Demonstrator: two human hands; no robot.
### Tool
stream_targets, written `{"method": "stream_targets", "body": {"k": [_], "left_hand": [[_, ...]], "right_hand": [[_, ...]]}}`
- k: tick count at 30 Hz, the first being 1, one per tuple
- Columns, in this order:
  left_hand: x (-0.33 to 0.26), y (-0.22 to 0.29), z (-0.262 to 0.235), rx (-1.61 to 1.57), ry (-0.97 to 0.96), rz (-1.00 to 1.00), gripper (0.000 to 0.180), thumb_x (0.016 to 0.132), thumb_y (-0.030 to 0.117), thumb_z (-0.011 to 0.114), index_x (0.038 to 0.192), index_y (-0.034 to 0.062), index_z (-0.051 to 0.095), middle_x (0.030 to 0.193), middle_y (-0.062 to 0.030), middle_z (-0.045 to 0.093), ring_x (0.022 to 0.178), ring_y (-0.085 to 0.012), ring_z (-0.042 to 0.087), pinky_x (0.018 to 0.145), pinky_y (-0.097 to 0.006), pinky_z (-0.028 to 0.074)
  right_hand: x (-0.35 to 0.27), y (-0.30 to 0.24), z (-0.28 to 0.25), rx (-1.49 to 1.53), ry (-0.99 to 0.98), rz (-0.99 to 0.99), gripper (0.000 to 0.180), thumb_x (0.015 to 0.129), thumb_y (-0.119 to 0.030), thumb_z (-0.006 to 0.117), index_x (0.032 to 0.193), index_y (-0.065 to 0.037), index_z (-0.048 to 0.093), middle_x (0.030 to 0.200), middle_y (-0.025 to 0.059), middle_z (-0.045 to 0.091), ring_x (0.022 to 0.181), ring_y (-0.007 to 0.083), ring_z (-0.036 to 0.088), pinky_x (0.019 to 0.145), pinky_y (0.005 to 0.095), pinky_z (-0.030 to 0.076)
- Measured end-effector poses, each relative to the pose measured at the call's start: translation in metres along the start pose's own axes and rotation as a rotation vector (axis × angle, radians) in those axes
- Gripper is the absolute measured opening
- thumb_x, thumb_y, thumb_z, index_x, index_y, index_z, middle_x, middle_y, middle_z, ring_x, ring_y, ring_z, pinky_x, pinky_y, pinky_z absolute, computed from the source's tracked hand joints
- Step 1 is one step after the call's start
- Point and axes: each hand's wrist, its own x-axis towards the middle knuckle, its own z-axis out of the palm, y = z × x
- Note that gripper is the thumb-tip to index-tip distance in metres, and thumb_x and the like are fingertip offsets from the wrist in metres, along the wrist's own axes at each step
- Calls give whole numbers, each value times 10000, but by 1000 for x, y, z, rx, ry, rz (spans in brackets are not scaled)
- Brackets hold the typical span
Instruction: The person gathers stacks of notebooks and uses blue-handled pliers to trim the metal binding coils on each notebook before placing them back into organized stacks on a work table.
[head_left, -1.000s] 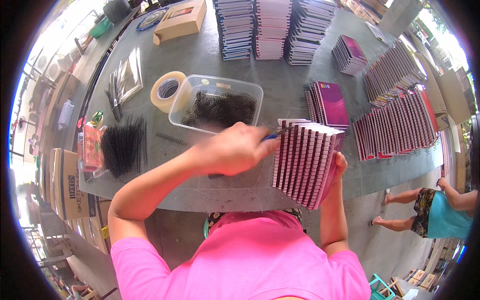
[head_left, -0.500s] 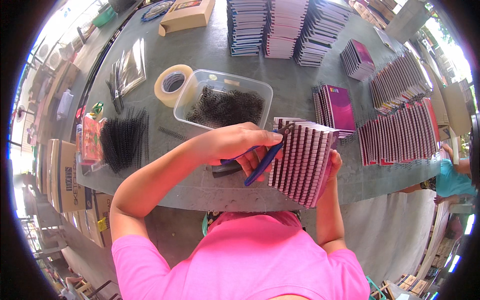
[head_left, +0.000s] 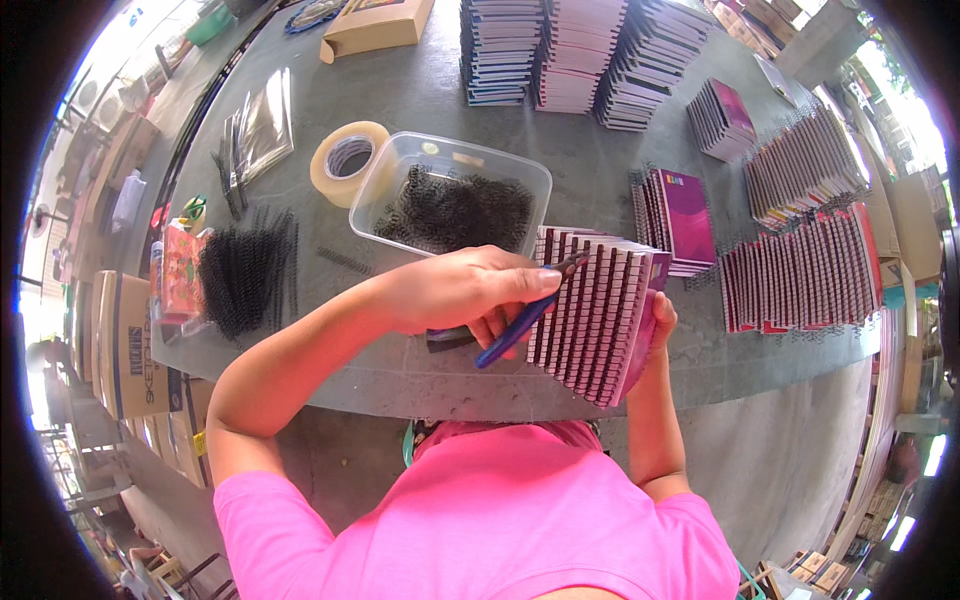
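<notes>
In the head view, the left hand [head_left: 470, 295] sits just left of the frame's centre, fingers curled around a blue-handled pair of pliers [head_left: 520, 318]. The tool slants from lower left to upper right, and its dark tip touches the top edge of a stack of spiral-bound notebooks [head_left: 597, 310]. The right hand [head_left: 655, 325] is mostly hidden behind that stack; only its fingers show, wrapped around the stack's right side and holding it tilted above the near edge of the grey counter [head_left: 420, 110].

Just above the left hand stands a clear plastic tub [head_left: 450, 195] filled with black spiral coils. To its left lies a roll of tan packing tape [head_left: 345, 162], touching the tub's corner. Further left, in the middle left of the frame, a loose heap of black coils [head_left: 245, 275] rests on the counter beside a small red packet [head_left: 180, 270].

Right of the held stack lies a purple-covered notebook pile [head_left: 685, 215], and beyond it rows of bound notebooks [head_left: 800, 275] fan out toward the right edge. Tall stacks of notebooks [head_left: 570, 50] line the top of the frame, with a flat cardboard box [head_left: 378, 25] in the upper left.
</notes>
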Motion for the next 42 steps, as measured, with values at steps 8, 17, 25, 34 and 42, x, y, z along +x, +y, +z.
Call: {"method": "stream_targets", "body": {"k": [8,17,25,34,42], "left_hand": [[6,-4,18,833,576,315,403,903,384,419,931,-8,510,885,-257,582,865,-433,533,750,-451,417],[-2,-2,5,-58,52,85,528,914,486,392,939,-21,537,818,-99,587,751,-177,609,652,-309,506],[1,-10,0,-360,-31,0,506,915,434,398,978,-48,538,826,-187,595,715,-275,628,619,-362,524],[-1,-8,-3,-352,-65,16,507,915,428,401,986,-52,548,846,-206,603,729,-276,635,631,-360,528],[2,-10,10,651,432,169,400,902,371,444,974,-15,522,765,-192,562,687,-331,601,626,-404,497]], "right_hand": [[3,0,-1,-28,-32,13,565,732,-345,635,1105,66,524,996,201,620,819,278,645,701,380,551],[6,2,10,-5,-20,-8,588,725,-360,641,1124,55,517,1010,192,619,810,278,641,715,380,545],[5,6,0,32,-67,38,572,737,-315,634,1137,71,496,1010,205,614,831,284,642,731,384,544],[6,4,-10,55,-128,28,596,772,-383,595,1158,59,493,1069,213,591,896,299,619,779,418,520],[7,7,-3,-13,-23,41,542,745,-329,629,1108,58,521,991,177,625,825,255,641,727,358,538]]}}
